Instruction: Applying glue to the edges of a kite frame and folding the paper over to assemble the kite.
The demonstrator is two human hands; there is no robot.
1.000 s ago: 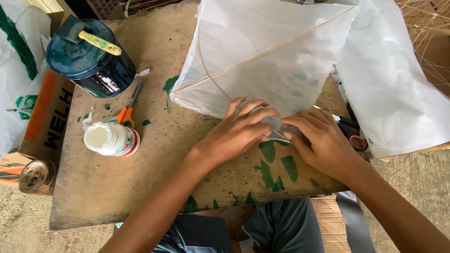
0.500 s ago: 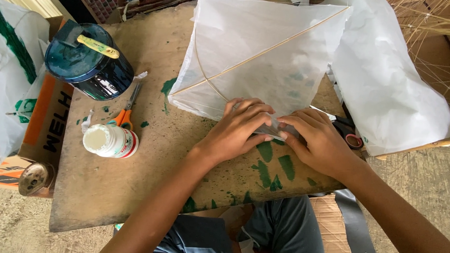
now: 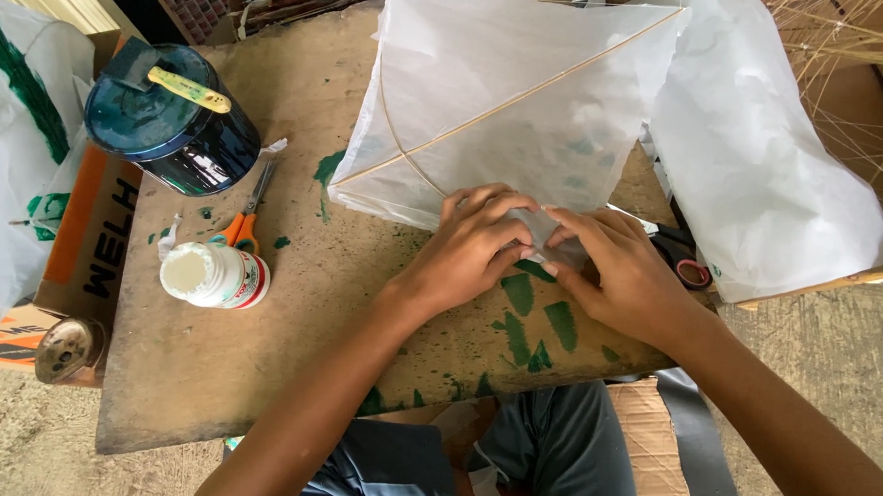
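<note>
A white paper kite (image 3: 510, 104) with thin bamboo sticks lies on a worn board (image 3: 291, 341) marked with green paint. Both hands press on the kite's near corner. My left hand (image 3: 473, 244) lies flat on the paper, fingers pointing right. My right hand (image 3: 612, 264) meets it from the right, fingertips on the folded paper edge between them. The corner itself is mostly hidden under the fingers.
A dark blue tin (image 3: 172, 131) with a brush across its lid stands at the left. Orange-handled scissors (image 3: 245, 217) and a white glue jar (image 3: 214, 274) lie near it. More white paper (image 3: 758, 161), black scissors (image 3: 684, 261) and bamboo strips (image 3: 859, 57) are at the right.
The kite has shifted slightly left and towards me under the hands. Both hands stay pressed on its near corner, fingers a little more spread.
</note>
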